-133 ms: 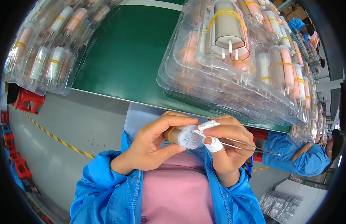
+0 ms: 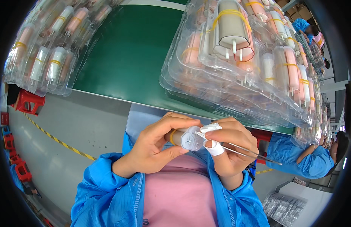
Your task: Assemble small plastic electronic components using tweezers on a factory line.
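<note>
Clear trays [image 2: 236, 75] of capped cylinders — green belt [image 2: 133, 56], red stool [image 2: 28, 101].

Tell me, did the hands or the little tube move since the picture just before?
Nothing has visibly changed. The left hand still holds the small white-capped cylinder with its yellow band, and the right hand, with white tape on its fingertips, still keeps the metal tweezers at the cap. The clear trays of cylinders and the green belt stayed put.

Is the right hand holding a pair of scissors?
No, the right hand holds thin metal tweezers against the white-capped cylinder in the left hand.
</note>
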`<state>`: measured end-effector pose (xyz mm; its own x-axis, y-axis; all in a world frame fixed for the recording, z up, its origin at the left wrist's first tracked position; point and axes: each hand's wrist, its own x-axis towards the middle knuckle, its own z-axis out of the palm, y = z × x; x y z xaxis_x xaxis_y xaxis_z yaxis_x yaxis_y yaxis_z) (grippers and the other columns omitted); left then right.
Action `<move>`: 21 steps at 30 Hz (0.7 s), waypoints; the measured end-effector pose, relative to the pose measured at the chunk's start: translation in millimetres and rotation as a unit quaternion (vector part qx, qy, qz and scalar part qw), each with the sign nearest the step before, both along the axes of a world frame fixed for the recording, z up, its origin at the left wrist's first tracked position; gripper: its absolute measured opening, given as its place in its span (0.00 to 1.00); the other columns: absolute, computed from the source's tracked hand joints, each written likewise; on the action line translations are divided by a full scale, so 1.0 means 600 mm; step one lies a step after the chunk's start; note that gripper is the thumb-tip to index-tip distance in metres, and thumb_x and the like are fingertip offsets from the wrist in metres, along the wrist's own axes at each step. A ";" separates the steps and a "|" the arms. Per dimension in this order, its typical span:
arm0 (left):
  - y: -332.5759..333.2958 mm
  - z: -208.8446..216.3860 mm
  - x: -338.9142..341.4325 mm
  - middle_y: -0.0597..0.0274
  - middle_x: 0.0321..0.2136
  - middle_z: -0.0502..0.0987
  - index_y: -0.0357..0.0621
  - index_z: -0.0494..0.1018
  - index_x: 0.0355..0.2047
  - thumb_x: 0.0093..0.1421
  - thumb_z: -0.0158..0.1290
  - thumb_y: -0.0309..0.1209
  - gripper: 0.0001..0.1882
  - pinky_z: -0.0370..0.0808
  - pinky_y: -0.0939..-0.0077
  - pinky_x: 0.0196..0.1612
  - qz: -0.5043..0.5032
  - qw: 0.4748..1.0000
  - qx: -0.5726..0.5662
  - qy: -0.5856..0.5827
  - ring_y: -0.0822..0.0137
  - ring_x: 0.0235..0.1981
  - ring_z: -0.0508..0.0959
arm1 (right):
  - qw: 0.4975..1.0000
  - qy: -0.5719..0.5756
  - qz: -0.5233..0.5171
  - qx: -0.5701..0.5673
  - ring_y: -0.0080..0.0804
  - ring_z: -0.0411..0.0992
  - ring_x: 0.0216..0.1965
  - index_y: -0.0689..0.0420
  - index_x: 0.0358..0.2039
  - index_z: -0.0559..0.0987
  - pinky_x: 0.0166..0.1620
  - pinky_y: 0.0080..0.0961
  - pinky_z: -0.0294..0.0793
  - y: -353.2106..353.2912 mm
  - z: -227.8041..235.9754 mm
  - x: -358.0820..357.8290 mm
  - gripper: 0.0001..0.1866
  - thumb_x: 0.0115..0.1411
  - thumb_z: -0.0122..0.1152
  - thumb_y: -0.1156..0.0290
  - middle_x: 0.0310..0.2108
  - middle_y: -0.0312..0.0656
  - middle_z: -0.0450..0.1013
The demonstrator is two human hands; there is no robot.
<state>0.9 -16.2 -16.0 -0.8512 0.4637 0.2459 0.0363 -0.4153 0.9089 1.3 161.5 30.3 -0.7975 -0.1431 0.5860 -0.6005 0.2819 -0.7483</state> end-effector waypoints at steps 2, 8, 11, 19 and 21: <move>-0.001 -0.001 0.002 0.46 0.47 0.68 0.30 0.63 0.52 0.55 0.54 0.19 0.24 0.66 0.68 0.52 0.004 1.000 -0.005 0.002 0.61 0.49 0.70 | 1.000 0.001 -0.001 0.010 0.36 0.75 0.25 0.61 0.28 0.80 0.28 0.24 0.73 -0.001 0.002 0.000 0.09 0.42 0.67 0.80 0.25 0.45 0.75; -0.003 0.000 -0.001 0.49 0.45 0.72 0.32 0.66 0.51 0.51 0.55 0.17 0.24 0.68 0.68 0.48 0.055 0.986 -0.110 0.109 0.59 0.45 0.71 | 0.999 -0.035 -0.017 0.017 0.35 0.74 0.24 0.61 0.28 0.80 0.28 0.23 0.73 -0.001 0.005 0.005 0.08 0.43 0.64 0.81 0.24 0.44 0.75; -0.002 0.008 -0.005 0.50 0.44 0.74 0.33 0.67 0.50 0.49 0.54 0.15 0.25 0.69 0.69 0.46 0.119 0.941 -0.211 0.236 0.59 0.45 0.71 | 0.997 -0.054 -0.023 0.044 0.34 0.74 0.24 0.62 0.28 0.79 0.28 0.23 0.73 -0.001 0.012 0.004 0.08 0.43 0.63 0.81 0.24 0.44 0.75; 0.005 -0.001 0.000 0.48 0.47 0.70 0.33 0.66 0.51 0.48 0.53 0.13 0.27 0.68 0.69 0.50 0.089 0.985 -0.117 0.090 0.59 0.48 0.70 | 0.994 -0.075 -0.027 -0.073 0.31 0.74 0.25 0.65 0.28 0.79 0.28 0.20 0.71 0.006 0.003 0.009 0.07 0.45 0.64 0.81 0.25 0.47 0.75; 0.004 -0.001 -0.001 0.47 0.48 0.68 0.32 0.64 0.52 0.51 0.53 0.14 0.26 0.68 0.70 0.51 0.061 0.993 -0.073 0.064 0.61 0.49 0.70 | 0.993 -0.061 -0.036 -0.093 0.30 0.73 0.26 0.66 0.28 0.78 0.28 0.20 0.71 0.008 -0.004 0.012 0.07 0.46 0.63 0.82 0.26 0.48 0.75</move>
<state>0.5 -13.9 -16.3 -0.8700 0.3969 0.2926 0.1969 -0.2644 0.9441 8.2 166.4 27.8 -0.8683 0.0183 0.4956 -0.4856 0.1718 -0.8571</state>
